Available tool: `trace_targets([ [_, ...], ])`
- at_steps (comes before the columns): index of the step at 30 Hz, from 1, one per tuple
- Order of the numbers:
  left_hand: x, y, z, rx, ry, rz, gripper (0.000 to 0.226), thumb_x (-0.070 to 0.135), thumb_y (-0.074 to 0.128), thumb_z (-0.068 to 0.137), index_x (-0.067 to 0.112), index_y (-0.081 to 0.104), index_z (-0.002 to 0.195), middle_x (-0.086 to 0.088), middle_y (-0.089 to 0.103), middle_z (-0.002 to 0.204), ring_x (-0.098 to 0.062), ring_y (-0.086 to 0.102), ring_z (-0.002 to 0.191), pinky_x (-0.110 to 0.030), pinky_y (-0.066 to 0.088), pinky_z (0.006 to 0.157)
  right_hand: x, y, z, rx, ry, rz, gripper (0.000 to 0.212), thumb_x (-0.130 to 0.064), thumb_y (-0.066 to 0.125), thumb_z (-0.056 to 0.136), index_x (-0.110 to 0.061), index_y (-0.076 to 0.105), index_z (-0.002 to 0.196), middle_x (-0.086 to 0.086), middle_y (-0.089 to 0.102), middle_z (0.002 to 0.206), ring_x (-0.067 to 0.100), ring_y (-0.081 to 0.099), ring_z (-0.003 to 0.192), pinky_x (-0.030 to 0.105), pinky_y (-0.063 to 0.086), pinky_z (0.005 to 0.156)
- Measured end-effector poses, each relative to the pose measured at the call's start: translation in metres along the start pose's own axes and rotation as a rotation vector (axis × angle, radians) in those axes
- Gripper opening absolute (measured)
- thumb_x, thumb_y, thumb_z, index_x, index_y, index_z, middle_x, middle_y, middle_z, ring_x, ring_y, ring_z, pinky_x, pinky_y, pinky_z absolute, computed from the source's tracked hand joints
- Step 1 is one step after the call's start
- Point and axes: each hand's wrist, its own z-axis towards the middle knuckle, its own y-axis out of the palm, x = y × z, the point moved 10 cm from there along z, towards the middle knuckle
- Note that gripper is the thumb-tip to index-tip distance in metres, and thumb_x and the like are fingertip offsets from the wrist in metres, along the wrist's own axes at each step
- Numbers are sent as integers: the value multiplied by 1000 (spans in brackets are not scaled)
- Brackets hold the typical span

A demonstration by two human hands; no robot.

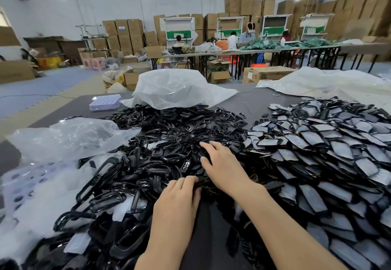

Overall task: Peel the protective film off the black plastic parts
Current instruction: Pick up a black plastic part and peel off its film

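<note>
Nearest, left hand (177,202), fingertips (191,180) curled into black parts (148,143), grip unclear; right hand (222,164) flat, fingers (208,146) spread on them, table (254,102) middle. Probably light, stiff, slick; filmed parts (317,153) toward right edge; lift film by a corner.

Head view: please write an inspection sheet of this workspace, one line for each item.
Surface: dark table, mostly covered.
Job's things: heap of black plastic frames; heap of film-covered parts on the right.
Clutter: white bag, clear bag, lilac tray.
Grippers: right hand flat on the heap, fingers straight; left hand fingers curled into parts, grip unclear.
Cables: thin cable on the floor mat, far left.
Surroundings: cardboard boxes, workers at far tables.
</note>
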Motion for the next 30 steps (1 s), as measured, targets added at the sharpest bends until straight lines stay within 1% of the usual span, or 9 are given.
trace_targets([
  [3,-8,-6,-2,17,-73,-51,19,37,68,89,24,60,100,11,59,95,-12,64,66,-25,47,46,-24,1,21,2,-88,79,48,-28,47,104,-23,42,151,5,46,150,27,43,136,42,34,113],
  [6,-12,-10,-3,25,-120,-75,20,44,51,95,26,56,103,11,60,96,-16,64,64,-32,48,48,-52,25,39,-167,-203,-6,53,-30,52,102,-28,39,153,5,45,153,29,43,138,46,36,113],
  [9,-13,-19,-2,79,-130,-15,12,36,63,91,25,65,94,10,69,85,-20,64,63,-33,48,55,-61,53,46,-341,-236,-247,51,-32,51,102,-31,39,152,6,44,152,32,43,136,46,38,108],
  [11,-15,-28,-3,128,-138,3,10,34,66,89,24,68,89,11,71,82,-18,63,64,-28,46,60,-61,53,47,-298,-236,-313,43,-34,49,103,-26,47,146,7,49,145,32,46,131,44,39,103],
  [16,-25,-29,-4,106,-245,-165,40,52,35,96,28,67,103,15,71,94,-16,63,82,-27,45,74,-49,37,25,-106,-272,-438,31,-30,42,103,-15,56,127,6,61,129,29,54,118,41,40,94],
  [20,-26,-24,-5,36,-260,-195,54,60,21,93,32,61,114,5,70,77,-24,65,75,-40,51,69,-20,8,4,-9,-138,-20,22,-32,51,101,-19,64,113,0,64,114,21,59,107,36,44,91],
  [24,-28,-24,-5,53,-283,-320,54,60,20,93,32,61,115,13,67,68,-18,65,74,-41,51,71,17,-27,-29,188,76,460,7,-32,64,96,-36,69,93,-12,71,79,-1,65,77,13,47,69],
  [27,-29,-26,-5,106,-271,-352,43,53,23,98,34,61,108,25,60,74,-13,59,82,-26,36,70,36,-26,-54,236,203,792,12,-25,67,96,-35,72,91,-11,75,78,5,71,71,17,54,64],
  [30,-26,-24,-4,82,-250,-335,32,50,24,100,41,54,101,22,67,81,-7,62,69,-27,39,63,42,-17,-68,232,255,995,15,-18,67,96,-30,76,93,-6,75,78,7,69,66,19,54,62],
])
